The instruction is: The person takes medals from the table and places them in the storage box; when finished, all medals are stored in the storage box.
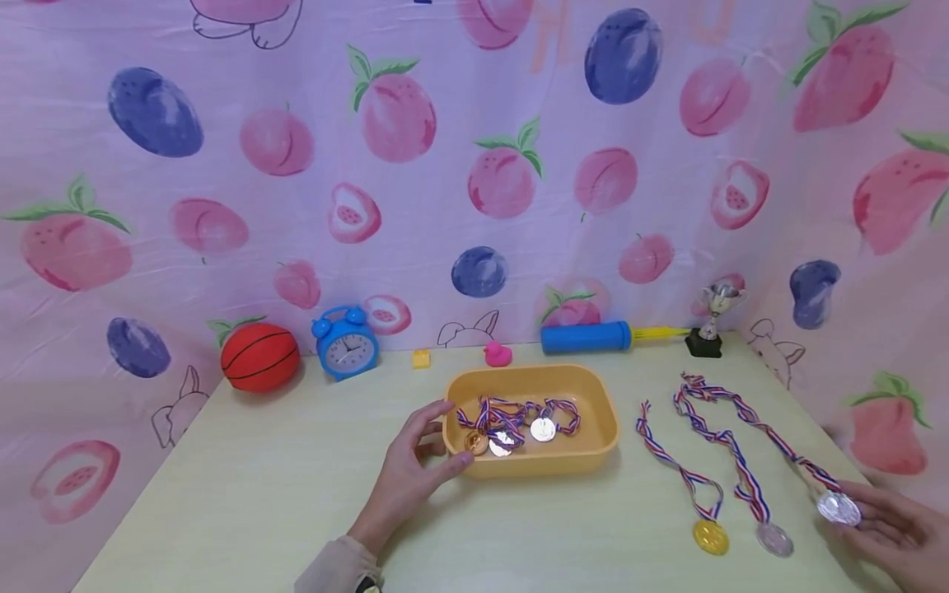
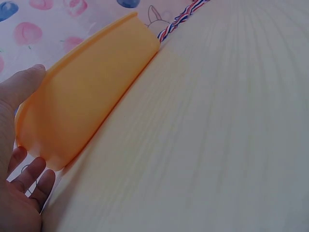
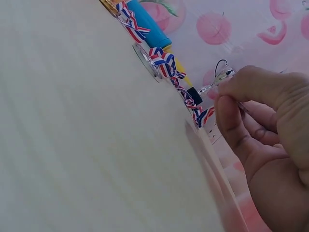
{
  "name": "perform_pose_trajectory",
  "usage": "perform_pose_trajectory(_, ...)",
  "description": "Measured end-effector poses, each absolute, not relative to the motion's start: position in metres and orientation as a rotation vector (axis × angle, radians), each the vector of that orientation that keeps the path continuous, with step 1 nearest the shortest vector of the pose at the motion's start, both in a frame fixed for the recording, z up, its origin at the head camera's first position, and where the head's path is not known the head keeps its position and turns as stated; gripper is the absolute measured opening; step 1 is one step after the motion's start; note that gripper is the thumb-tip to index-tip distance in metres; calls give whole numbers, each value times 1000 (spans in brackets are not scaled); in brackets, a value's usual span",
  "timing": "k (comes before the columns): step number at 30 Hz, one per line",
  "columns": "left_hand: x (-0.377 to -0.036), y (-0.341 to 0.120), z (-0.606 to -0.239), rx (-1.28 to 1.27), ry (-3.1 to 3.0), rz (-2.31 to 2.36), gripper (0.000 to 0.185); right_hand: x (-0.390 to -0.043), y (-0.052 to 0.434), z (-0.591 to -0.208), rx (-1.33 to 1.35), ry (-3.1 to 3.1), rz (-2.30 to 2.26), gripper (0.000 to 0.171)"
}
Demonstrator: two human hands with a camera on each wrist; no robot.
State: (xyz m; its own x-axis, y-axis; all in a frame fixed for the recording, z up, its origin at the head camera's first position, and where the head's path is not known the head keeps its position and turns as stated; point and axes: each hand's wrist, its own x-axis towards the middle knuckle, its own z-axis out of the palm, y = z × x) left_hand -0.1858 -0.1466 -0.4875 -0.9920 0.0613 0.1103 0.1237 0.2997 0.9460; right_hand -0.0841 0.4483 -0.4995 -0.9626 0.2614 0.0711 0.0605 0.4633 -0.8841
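My left hand (image 1: 415,457) grips the left end of a yellow plastic basin (image 1: 608,445), thumb at the front rim and fingers around the end wall. Inside the basin lie a bronze medal (image 1: 476,443) and silver medals (image 1: 544,429) with tangled striped ribbons. At the table's right edge, my right hand (image 1: 893,527) pinches a silver medal (image 1: 839,508) between thumb and fingers; its red, white and blue ribbon (image 1: 771,430) trails back over the table. In the right wrist view my hand (image 3: 270,125) hides most of that medal. Left of it lie another silver medal (image 1: 774,539) and a gold medal (image 1: 710,536).
Along the back stand a red basketball (image 1: 260,357), a blue alarm clock (image 1: 347,346), a small yellow block (image 1: 421,358), a pink duck (image 1: 497,354), a blue pump (image 1: 586,337) and a trophy cup (image 1: 713,317). A fruit-print cloth (image 1: 415,272) hangs behind the table.
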Motion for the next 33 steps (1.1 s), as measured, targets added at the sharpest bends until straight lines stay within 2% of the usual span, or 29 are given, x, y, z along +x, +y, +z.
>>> perform_pose_trajectory(1,-186,-147,-487,-180,-2487,-1819,73,-84,447,-499,-242,-2471,1524,71)
perform_pose_trajectory(3,-185,-146,-486,-186,-2480,-1821,72,-85,442,-498,-155,-2370,1587,74)
perform_pose_trajectory(9,-185,-146,-484,-205,-2474,-1835,72,-87,434,-496,236,-1900,1970,74)
perform_pose_trajectory(14,-185,-145,-485,-204,-2473,-1834,71,-96,429,-478,298,-1916,2000,72)
perform_pose_trajectory(19,-185,-147,-486,-198,-2470,-1840,70,-111,423,-454,481,-1900,2041,70)
perform_pose_trajectory(26,-185,-147,-486,-203,-2467,-1837,71,-131,407,-423,543,-1816,2058,66)
perform_pose_trajectory(33,-185,-147,-485,-202,-2465,-1846,71,-140,392,-399,400,-1881,1962,55)
